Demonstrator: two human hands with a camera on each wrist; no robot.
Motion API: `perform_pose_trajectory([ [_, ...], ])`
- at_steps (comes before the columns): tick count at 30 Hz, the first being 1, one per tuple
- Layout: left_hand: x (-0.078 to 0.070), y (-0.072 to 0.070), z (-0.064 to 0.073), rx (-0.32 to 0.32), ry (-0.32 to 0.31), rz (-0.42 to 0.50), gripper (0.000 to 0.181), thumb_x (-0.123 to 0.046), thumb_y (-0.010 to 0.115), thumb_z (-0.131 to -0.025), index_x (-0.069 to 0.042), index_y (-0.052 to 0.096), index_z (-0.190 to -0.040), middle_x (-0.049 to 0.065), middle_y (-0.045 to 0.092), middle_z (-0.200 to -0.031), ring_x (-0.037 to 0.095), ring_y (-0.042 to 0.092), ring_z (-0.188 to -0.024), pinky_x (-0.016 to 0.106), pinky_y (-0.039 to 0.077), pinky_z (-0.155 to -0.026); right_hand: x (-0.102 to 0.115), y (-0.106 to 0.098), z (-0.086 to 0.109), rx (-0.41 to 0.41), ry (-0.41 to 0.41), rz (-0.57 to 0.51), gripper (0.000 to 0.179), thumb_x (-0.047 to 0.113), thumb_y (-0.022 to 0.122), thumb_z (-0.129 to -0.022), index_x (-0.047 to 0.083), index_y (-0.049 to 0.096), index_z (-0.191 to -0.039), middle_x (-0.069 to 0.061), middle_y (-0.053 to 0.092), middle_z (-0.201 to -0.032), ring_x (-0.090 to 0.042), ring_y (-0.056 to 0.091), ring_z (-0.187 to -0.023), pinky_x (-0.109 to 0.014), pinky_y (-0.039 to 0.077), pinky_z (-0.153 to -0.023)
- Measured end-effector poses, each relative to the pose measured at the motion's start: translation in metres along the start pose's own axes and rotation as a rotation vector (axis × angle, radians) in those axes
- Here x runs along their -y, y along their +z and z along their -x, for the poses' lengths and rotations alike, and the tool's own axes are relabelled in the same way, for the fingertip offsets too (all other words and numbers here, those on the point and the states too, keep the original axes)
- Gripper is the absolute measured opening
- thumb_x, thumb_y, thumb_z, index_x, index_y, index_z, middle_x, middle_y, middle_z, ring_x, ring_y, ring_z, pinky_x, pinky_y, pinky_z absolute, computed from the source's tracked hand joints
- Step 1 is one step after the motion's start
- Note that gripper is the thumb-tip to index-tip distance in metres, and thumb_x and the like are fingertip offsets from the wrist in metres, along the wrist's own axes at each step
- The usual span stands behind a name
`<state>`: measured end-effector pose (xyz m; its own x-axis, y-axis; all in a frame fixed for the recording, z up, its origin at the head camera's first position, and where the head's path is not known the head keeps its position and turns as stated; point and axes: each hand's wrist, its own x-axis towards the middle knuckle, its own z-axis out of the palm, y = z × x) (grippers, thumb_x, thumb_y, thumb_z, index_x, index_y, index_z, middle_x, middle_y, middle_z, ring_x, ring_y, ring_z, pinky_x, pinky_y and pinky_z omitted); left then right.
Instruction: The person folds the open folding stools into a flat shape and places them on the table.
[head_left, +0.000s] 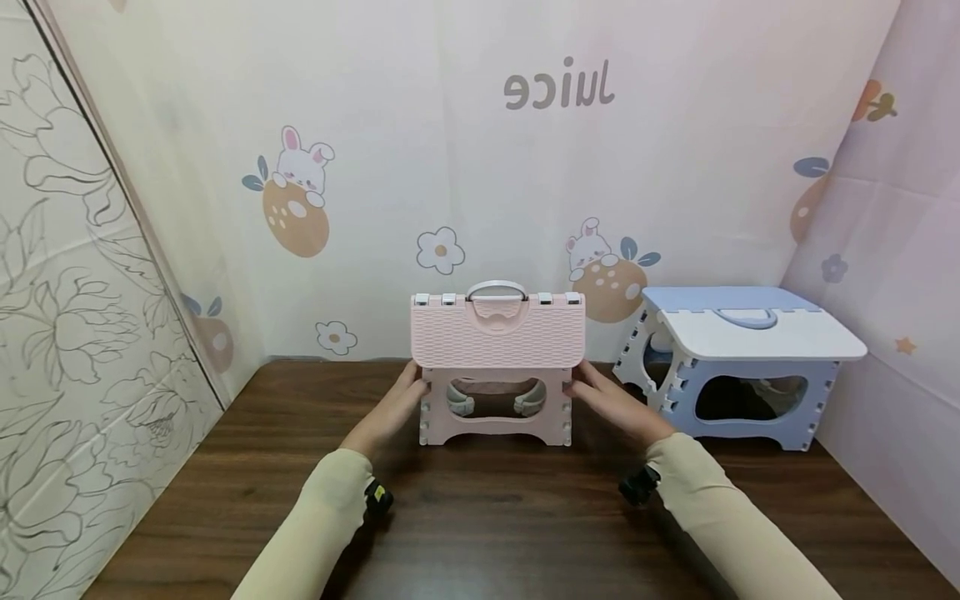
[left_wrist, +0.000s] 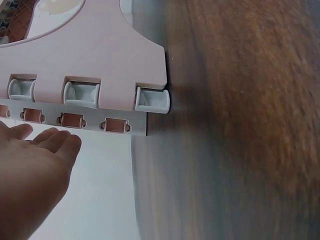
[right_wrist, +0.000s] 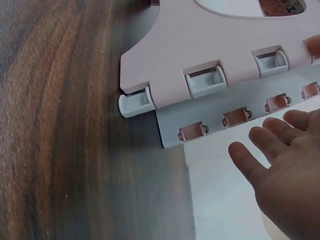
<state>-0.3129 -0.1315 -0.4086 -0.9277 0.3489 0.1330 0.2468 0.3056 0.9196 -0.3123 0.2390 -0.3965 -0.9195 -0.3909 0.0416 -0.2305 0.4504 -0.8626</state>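
Note:
A pink folding stool (head_left: 497, 332) stands upright on the dark wood table, its woven-textured top tilted towards me and a carry handle along the upper edge. At its left side, my left hand (head_left: 399, 406) reaches below the top; the extended fingers (left_wrist: 57, 141) lie close to the slotted side panel (left_wrist: 75, 120). My right hand (head_left: 617, 407) mirrors it on the other side. In the right wrist view, its thumb (right_wrist: 313, 46) is at the front leg panel's edge and its spread fingers (right_wrist: 267, 137) are beside the slotted panel. In the head view, the fingertips are hidden.
A larger blue and white folding stool (head_left: 750, 367) stands unfolded on the table to the right. A printed curtain (head_left: 375, 100) hangs behind the table, with a flower-patterned panel (head_left: 75, 350) at the left. The table (head_left: 495, 525) extends in front of the pink stool.

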Motion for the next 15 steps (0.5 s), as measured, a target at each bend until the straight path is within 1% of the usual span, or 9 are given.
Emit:
perform_pose_trajectory([
  [3,-0.0004,0.0003,-0.0004,0.011,0.014,0.007,0.072,-0.023,0.036,-0.097,-0.011,0.004,-0.16,0.012,0.012,-0.164,0.027,0.017,-0.147,0.054,0.02,-0.116,-0.0003,0.0002,0.0008,0.008,-0.015,-0.007,0.081,0.035,0.051,-0.102,0.023,-0.003,-0.162,-0.016,0.005,-0.166,-0.039,0.014,-0.149,-0.062,0.023,-0.112],
  [5,-0.0012,0.0001,-0.0004,0.015,0.01,0.009,0.072,-0.025,0.035,-0.097,-0.013,0.004,-0.161,0.009,0.009,-0.165,0.025,0.015,-0.148,0.053,0.019,-0.116,-0.0002,0.0,0.0007,0.014,-0.026,-0.015,0.08,0.035,0.05,-0.103,0.023,-0.003,-0.162,-0.015,0.003,-0.166,-0.039,0.012,-0.149,-0.062,0.022,-0.112],
  [6,-0.0015,0.0,-0.0004,0.014,0.015,0.011,0.071,-0.024,0.035,-0.098,-0.013,0.004,-0.161,0.01,0.01,-0.165,0.026,0.015,-0.148,0.053,0.019,-0.116,-0.0003,-0.0001,0.0005,0.014,-0.03,-0.019,0.08,0.034,0.05,-0.103,0.023,-0.003,-0.162,-0.015,0.002,-0.166,-0.038,0.011,-0.149,-0.062,0.022,-0.112],
  [11,-0.0021,-0.001,-0.0005,0.014,-0.007,0.017,0.072,-0.024,0.037,-0.098,-0.012,0.005,-0.161,0.012,0.011,-0.165,0.028,0.015,-0.148,0.056,0.017,-0.116,-0.0005,0.0003,-0.001,0.014,-0.028,-0.033,0.081,0.034,0.051,-0.103,0.021,-0.003,-0.162,-0.015,0.003,-0.166,-0.038,0.011,-0.149,-0.062,0.023,-0.112],
  [15,-0.0023,-0.0014,-0.0003,0.012,-0.023,0.014,0.073,-0.023,0.038,-0.097,-0.012,0.005,-0.161,0.012,0.012,-0.165,0.027,0.016,-0.148,0.054,0.018,-0.117,-0.0019,0.0013,-0.0016,0.007,-0.021,-0.034,0.08,0.035,0.05,-0.103,0.018,-0.002,-0.162,-0.018,0.005,-0.165,-0.039,0.014,-0.148,-0.062,0.023,-0.112],
])
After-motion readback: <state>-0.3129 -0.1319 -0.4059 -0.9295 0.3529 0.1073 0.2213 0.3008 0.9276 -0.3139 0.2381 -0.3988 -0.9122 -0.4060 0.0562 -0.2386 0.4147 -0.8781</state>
